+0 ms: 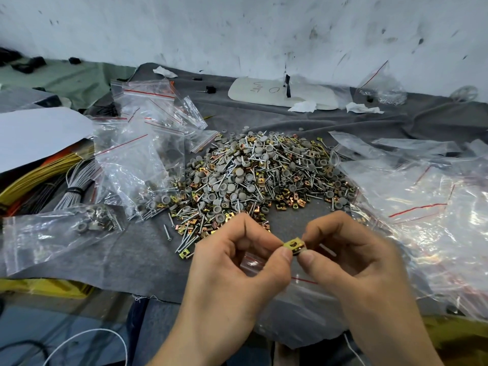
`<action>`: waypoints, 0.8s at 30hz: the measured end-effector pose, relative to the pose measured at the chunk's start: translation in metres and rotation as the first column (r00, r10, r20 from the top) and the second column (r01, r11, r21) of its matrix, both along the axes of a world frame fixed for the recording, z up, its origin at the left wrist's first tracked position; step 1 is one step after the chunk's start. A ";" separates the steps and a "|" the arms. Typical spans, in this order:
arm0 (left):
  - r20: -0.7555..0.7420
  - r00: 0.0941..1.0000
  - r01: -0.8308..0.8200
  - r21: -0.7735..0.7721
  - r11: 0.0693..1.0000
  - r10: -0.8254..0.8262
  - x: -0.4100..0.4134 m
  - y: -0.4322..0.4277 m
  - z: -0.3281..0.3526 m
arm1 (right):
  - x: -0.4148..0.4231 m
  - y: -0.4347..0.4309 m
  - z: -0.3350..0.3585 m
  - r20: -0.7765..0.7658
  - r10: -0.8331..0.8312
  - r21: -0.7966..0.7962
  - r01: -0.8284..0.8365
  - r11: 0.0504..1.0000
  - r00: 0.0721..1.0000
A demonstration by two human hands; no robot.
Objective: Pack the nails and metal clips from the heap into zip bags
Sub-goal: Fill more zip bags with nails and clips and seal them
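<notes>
Both hands meet low in the view, just above the near edge of the surface: the left hand (232, 265) and the right hand (351, 260) each pinch one yellow-plated metal clip (293, 245) between thumb and forefinger, the other fingers curled in. Something dark sits against the clip's underside, too small to make out. Beneath the hands lies a clear zip bag (303, 315) with a red seal line, partly hidden by the wrists. Just beyond the fingertips spreads the heap (264, 175) of nails, grey round caps and brass-coloured clips, its near fringe thinning into loose nails on the grey felt cloth (148, 257) that covers the surface. Left of the heap, a slumped cluster of zip bags (137, 159) touches its edge and overlaps some of the pieces; nearer, a filled bag (52, 233) lies flat with nails and caps gathered in its upper part. On the right, a sprawl of empty bags (422, 207) crowds against the heap's side and runs to the frame edge. Far left, a tied bundle of grey wire (76, 186) and yellow wires (34, 178) lie under a white sheet (39, 133). Behind the heap, a white oval board (277, 93) with handwriting and crumpled tissue (303, 107) sit near the scuffed wall (237, 30).
</notes>
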State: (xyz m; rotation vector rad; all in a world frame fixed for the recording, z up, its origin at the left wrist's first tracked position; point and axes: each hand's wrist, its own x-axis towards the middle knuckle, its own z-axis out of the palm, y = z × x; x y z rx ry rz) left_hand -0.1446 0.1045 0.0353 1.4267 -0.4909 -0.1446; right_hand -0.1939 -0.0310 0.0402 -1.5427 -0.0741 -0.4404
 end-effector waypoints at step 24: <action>0.189 0.969 0.113 0.226 0.967 -0.158 0.042 -0.015 -0.011 | 0.040 -0.044 0.003 -0.175 0.208 -0.360 -0.260 0.896 0.962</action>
